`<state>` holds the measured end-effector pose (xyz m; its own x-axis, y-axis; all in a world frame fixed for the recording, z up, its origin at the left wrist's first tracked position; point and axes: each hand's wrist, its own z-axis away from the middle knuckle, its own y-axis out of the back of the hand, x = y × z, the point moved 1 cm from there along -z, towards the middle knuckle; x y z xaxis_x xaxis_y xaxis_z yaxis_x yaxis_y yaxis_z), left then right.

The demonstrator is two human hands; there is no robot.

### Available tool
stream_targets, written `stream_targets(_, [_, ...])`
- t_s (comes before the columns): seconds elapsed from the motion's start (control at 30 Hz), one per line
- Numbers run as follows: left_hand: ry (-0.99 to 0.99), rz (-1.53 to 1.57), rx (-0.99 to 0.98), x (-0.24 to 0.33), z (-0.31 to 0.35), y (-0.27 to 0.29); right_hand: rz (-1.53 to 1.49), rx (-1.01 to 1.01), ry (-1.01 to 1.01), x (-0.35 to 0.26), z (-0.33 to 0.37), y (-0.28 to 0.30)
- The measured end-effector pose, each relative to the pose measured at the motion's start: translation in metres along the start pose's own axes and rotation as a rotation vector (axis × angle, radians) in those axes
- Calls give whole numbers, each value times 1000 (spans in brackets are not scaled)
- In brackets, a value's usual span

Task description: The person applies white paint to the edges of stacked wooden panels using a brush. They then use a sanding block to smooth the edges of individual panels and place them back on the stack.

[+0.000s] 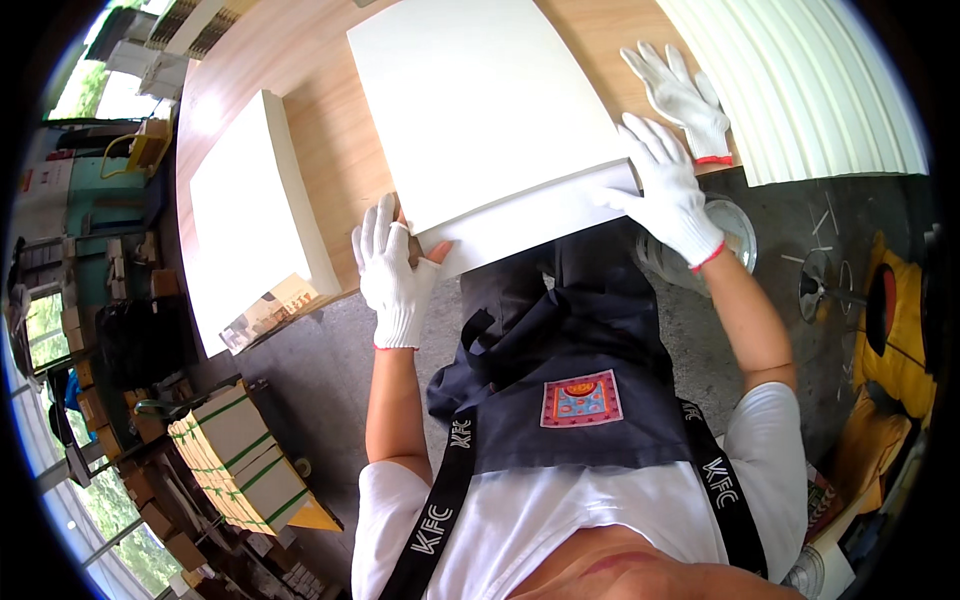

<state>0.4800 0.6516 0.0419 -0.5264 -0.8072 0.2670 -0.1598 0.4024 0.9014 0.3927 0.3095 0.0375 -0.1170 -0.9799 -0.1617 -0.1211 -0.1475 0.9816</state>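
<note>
A large white paper stack (490, 105) lies on the wooden table in front of me. Along its near edge runs a greyer white strip (530, 215); whether this is the stack's side or a protruding sheet, I cannot tell. My left hand (392, 275) is at the near left corner in a white knit glove, fingers stretched out. Its bare thumb tip and a bare fingertip show beside the paper. At the near right corner my right hand (665, 190), also gloved, lies open with fingers spread, its thumb over the strip.
A spare white glove (675, 95) lies right of the stack. Thick white sheets (800, 85) are piled at the far right, and another paper stack (255, 215) stands left. A round container (735, 230) is below the table edge. Green-strapped bundles (240, 455) stand lower left.
</note>
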Motion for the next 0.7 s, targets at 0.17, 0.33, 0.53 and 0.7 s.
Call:
stream_targets(0.17, [-11, 45, -41, 4, -5, 8, -88, 59, -2, 2, 0, -7])
stream_targets(0.33, [-37, 59, -10, 2, -6, 8, -105, 128, 35, 0, -2, -2])
stream_targets(0.53, [-16, 35, -49, 3, -6, 11, -62, 98, 28, 2, -1, -9])
stream_targets(0.7, [-41, 27, 7, 0, -6, 8, -100, 109, 53, 4, 0, -8])
